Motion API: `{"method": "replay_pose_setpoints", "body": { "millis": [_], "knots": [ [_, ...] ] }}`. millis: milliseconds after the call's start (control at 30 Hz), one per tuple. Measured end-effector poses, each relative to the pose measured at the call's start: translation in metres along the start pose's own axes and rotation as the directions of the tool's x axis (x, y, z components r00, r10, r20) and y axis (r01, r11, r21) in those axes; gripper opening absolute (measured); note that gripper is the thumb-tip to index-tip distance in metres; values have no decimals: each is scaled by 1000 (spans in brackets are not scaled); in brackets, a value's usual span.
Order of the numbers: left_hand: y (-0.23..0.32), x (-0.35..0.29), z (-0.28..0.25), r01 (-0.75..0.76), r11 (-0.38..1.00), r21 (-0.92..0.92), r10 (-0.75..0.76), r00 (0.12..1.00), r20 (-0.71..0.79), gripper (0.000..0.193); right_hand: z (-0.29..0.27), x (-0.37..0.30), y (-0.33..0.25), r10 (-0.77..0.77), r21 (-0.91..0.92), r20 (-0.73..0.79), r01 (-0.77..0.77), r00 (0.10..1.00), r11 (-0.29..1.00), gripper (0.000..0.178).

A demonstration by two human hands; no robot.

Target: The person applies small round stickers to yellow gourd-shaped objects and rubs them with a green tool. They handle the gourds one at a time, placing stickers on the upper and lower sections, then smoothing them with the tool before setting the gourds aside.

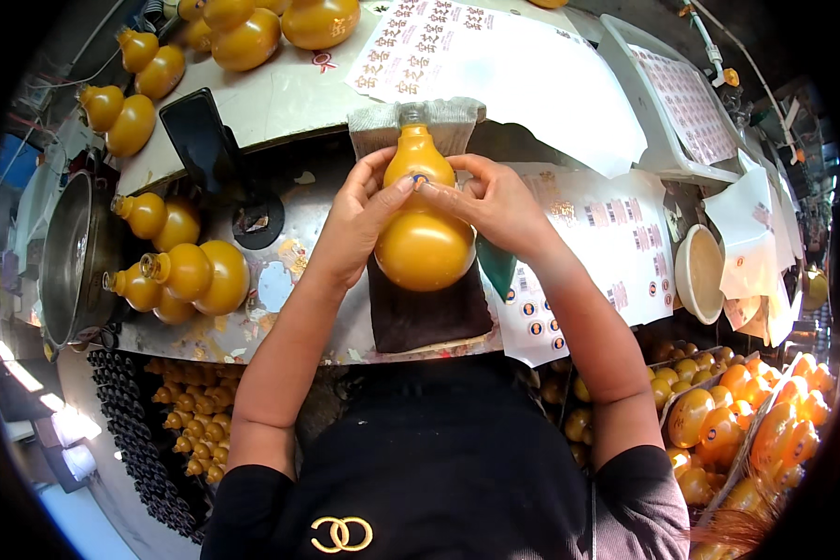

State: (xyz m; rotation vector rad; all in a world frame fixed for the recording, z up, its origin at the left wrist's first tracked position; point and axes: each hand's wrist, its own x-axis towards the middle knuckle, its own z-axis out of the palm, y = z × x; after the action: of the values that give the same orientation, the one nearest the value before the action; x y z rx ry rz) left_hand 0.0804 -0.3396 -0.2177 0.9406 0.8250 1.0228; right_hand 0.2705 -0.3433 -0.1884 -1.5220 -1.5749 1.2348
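A yellow gourd-shaped bottle (425, 247) with a clear glass neck lies in front of me, its neck pointing away. It rests over a dark folded cloth (420, 327), and its neck end lies on a pale grey cloth (453, 135). My left hand (364, 205) grips the bottle's left side at the upper bulb. From the other side my right hand (499, 201) does the same. Both thumbs meet on a small round blue decal (420, 179) on the bulb. Under my right wrist a flat green piece (497, 268) shows; whether that hand holds it I cannot tell.
Sheets of round decals (537, 317) lie to the right, beside a cream bowl (700, 273). A phone on a stand (199, 131) and several gourd bottles (222, 277) are at left. A printed sheet (420, 47) covers the back shelf. Crates of bottles (719, 420) stand lower right.
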Motion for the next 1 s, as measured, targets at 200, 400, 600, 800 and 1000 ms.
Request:
{"method": "replay_pose_setpoints", "body": {
  "millis": [200, 400, 600, 800, 1000],
  "knots": [
    [0, -4, 3, -10, 999, 38, 10, 1000, -7, 58, 5, 2, 6, 25, 199, 10, -27, 1000, 980, 61],
    [-1, 0, -1, 55, 998, -34, -55, 998, 7, 57, 7, 1, 3, 58, 339, 63, -76, 996, 938, 53],
    [-5, -2, 1, 28, 999, -40, -28, 999, 21, 55, 10, 0, -1, 36, 308, 35, -45, 999, 950, 50],
    [-2, 0, -2, 54, 998, -44, -52, 998, 44, 55, 9, 2, 3, 40, 265, 44, -50, 998, 963, 52],
    [3, 1, 0, 59, 998, 32, -61, 997, 44, 55, 9, 0, 10, 35, 315, 53, -50, 998, 948, 53]
  ]
}}
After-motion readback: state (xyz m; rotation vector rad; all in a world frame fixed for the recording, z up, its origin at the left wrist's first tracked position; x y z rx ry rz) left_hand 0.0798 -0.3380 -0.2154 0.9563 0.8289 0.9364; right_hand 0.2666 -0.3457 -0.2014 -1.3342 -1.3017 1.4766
